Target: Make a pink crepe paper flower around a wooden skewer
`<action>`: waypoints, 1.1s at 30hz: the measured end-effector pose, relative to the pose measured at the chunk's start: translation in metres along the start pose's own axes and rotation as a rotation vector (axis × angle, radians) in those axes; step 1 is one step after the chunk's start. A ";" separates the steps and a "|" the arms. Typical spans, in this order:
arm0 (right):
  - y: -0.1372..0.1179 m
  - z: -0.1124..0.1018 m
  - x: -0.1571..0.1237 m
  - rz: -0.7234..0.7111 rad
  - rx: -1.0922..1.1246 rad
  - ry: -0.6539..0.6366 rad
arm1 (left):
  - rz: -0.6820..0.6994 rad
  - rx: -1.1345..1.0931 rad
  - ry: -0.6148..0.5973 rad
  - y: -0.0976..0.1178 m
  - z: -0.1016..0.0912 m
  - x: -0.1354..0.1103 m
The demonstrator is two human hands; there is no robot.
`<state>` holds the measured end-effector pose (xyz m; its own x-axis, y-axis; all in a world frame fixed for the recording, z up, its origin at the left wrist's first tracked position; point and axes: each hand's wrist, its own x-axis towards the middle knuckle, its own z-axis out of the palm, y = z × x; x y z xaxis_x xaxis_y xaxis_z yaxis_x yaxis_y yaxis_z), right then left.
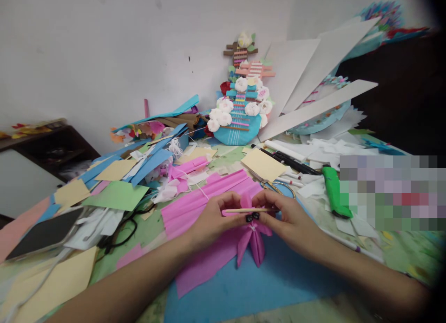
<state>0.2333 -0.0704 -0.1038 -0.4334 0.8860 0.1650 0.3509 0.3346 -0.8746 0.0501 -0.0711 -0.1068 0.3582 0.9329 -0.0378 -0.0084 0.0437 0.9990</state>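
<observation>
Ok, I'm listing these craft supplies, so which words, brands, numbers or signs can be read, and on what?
No text can be read anywhere.
Green tool and black pens: any print is too small or blurred.
Dark screen: no lettering shows.
Stick and pink paper: no marks readable.

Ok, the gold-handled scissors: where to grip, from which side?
Probably the handle loops, coming from above and the right. The scissors lie with loops toward the right, just beyond the right hand, while the blades point leftward and away, beside the cream paper.
</observation>
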 end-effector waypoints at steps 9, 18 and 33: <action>-0.001 -0.002 -0.001 -0.015 -0.047 0.000 | -0.028 -0.015 -0.042 -0.002 -0.002 0.001; -0.005 -0.004 0.000 0.007 -0.009 -0.025 | -0.033 0.018 -0.067 0.002 -0.007 0.002; -0.006 -0.006 -0.001 -0.019 0.179 -0.042 | 0.053 0.028 -0.067 0.008 -0.005 -0.002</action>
<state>0.2368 -0.0711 -0.0957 -0.4743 0.8644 0.1666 0.1908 0.2858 -0.9391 0.0446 -0.0709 -0.0985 0.4194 0.9077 0.0155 -0.0032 -0.0156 0.9999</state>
